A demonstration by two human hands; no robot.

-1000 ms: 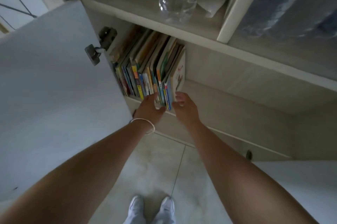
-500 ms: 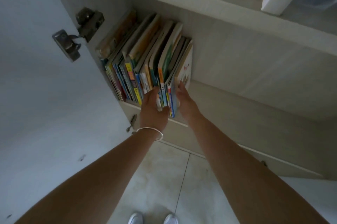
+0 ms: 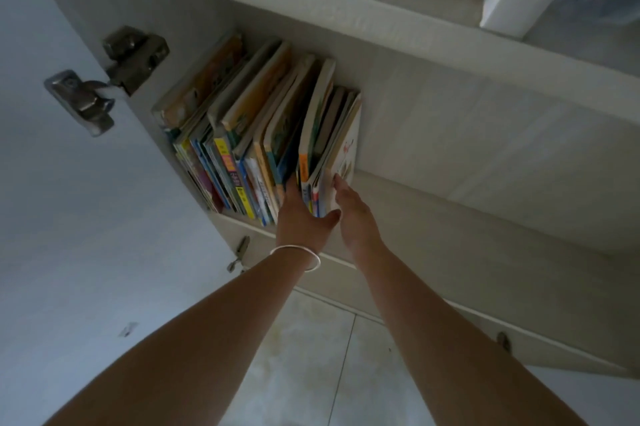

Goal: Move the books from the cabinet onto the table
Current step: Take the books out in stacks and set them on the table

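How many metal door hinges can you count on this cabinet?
2. The large hinge sits high on the open door's edge, left of the books; a smaller hinge sits lower, beside the left wrist. Others may lie out of view.
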